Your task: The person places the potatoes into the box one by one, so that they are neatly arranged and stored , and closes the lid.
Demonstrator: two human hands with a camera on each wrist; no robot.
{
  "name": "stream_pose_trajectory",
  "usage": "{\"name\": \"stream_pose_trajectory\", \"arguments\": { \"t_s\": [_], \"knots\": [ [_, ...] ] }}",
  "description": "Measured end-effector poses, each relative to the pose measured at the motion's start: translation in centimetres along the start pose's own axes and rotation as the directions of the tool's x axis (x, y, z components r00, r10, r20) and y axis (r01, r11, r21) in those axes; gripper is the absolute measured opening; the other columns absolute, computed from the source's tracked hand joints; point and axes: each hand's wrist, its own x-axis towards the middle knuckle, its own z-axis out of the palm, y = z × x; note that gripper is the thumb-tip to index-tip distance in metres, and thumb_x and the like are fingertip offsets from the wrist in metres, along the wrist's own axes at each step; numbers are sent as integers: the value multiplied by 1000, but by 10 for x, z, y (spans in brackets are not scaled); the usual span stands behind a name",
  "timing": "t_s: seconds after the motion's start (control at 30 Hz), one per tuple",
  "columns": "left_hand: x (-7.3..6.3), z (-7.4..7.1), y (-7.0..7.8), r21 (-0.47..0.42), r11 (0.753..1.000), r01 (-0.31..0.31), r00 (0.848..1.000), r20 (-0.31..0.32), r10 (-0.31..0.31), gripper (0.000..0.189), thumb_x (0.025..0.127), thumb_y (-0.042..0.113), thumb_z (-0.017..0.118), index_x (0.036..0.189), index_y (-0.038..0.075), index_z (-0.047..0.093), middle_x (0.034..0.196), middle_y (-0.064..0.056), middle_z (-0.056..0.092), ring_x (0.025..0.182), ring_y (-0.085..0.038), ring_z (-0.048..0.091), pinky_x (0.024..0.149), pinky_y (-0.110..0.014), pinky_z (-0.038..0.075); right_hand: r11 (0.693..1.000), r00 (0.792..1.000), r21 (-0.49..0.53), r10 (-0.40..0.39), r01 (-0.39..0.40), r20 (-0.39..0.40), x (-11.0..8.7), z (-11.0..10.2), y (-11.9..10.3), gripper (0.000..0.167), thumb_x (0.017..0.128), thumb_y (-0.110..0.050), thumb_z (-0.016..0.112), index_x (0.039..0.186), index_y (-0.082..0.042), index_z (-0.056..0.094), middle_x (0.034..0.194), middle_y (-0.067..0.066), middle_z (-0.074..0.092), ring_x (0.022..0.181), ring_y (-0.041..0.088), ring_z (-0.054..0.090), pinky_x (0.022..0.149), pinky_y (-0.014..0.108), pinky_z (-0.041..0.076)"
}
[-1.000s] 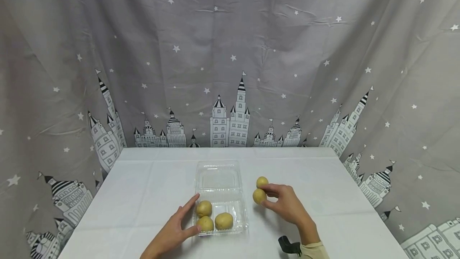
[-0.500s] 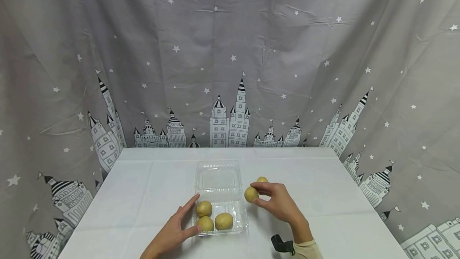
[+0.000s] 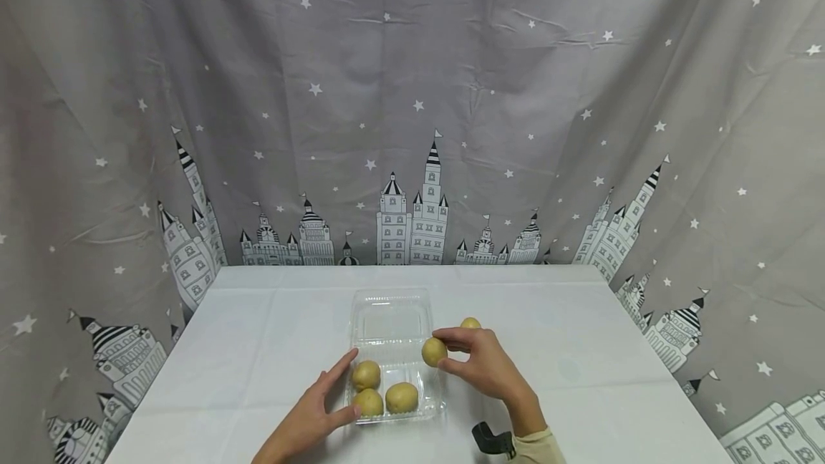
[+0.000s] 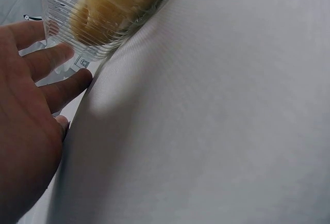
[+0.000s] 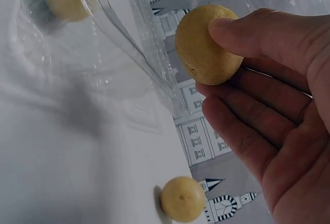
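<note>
My right hand [image 3: 486, 364] pinches a round yellow potato [image 3: 434, 352] between thumb and fingers, raised over the right side of a clear plastic clamshell box [image 3: 425, 385]. In the right wrist view the thumb presses on the held potato [image 5: 201, 43]. Inside the box's near half lie three more potatoes: one at the back left [image 3: 366, 374], one at the front left and one at the front right [image 3: 402, 397]. At the box's left side is my left hand [image 3: 312, 410], fingers spread and nearly straight; its fingertips are at the ribbed wall [image 4: 77, 33].
Another potato [image 3: 471, 323] lies on the white tablecloth behind my right hand. The box's lid [image 3: 393, 317] is folded back, away from me. A grey curtain [image 3: 412, 56] printed with stars and castles hangs behind the table. A black device [image 3: 493, 440] sits at the right wrist.
My right hand has carried its potato leftward, from near the loose potato to over the box's right side. The left hand, the box and the potatoes in it have stayed put.
</note>
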Motion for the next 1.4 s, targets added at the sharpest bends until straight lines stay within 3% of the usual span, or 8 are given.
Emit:
{"name": "stream_pose_trajectory", "arguments": {
  "t_s": [0.13, 0.2, 0.27, 0.37, 0.43, 0.47, 1.07, 1.4],
  "knots": [
    [0, 0, -1, 8, 1000, -20, 1000, -6, 21, 91, 93, 30, 83, 171, 13, 39, 175, -20, 39, 162, -57, 27, 130, -81, 5, 1000, 1000, -6, -20, 20, 23, 3, 6, -3, 40, 92, -4, 82, 132, -3, 77, 128, 7, 81, 115, 27, 80, 107, 40, 64],
    [-1, 1, -2, 8, 1000, -5, 1000, -11, 5, 91, 93, 32, 83, 171, 14, 39, 175, -17, 40, 163, -55, 27, 139, -62, 4, 1000, 999, -5, -24, 25, 37, 4, 8, -4, 41, 92, -4, 82, 132, -2, 77, 129, 7, 81, 116, 26, 80, 107, 39, 64],
    [-1, 2, -3, 11, 1000, 7, 1000, -12, -7, 91, 93, 33, 83, 171, 15, 39, 176, -14, 40, 164, -52, 27, 139, -58, 3, 999, 998, -6, -31, 32, 51, 6, 11, -5, 42, 92, -3, 81, 133, 0, 76, 130, 8, 80, 117, 26, 79, 108, 38, 64],
    [-1, 2, -4, 15, 1000, 9, 1000, -15, -8, 91, 93, 33, 83, 171, 15, 39, 176, -13, 40, 164, -52, 27, 139, -58, 4, 999, 997, -11, -34, 35, 64, 7, 14, -6, 42, 92, -2, 80, 134, 1, 75, 131, 9, 80, 119, 25, 79, 108, 37, 63],
    [-1, 1, -3, 21, 1000, -13, 1000, -15, 13, 90, 93, 32, 83, 170, 14, 39, 175, -16, 41, 163, -54, 28, 131, -78, 6, 999, 997, -18, -41, 43, 72, 9, 16, -6, 43, 92, -2, 80, 134, 2, 75, 131, 8, 80, 119, 25, 79, 108, 37, 63],
    [-1, 1, -2, 21, 1000, -21, 1000, -16, 21, 90, 93, 31, 83, 170, 13, 40, 175, -17, 41, 162, -55, 29, 130, -79, 6, 999, 996, -24, -40, 42, 74, 9, 17, -7, 43, 92, -3, 80, 134, 1, 75, 131, 8, 80, 119, 25, 79, 108, 37, 63],
    [0, 0, 0, 24, 1000, -8, 1000, -7, 8, 90, 94, 32, 82, 171, 14, 39, 175, -16, 40, 163, -54, 29, 131, -79, 6, 999, 991, -21, -40, 43, 124, 21, 33, -12, 44, 92, -8, 82, 135, -2, 76, 134, 8, 79, 120, 22, 78, 109, 33, 62],
    [0, 1, 0, 36, 999, -35, 999, -16, 36, 89, 93, 32, 82, 170, 13, 41, 174, -13, 44, 160, -55, 33, 131, -79, 10, 999, 989, -33, -12, 17, 149, 27, 43, -9, 44, 92, -10, 82, 135, -3, 76, 134, 5, 79, 121, 18, 77, 109, 32, 62]
  ]
}}
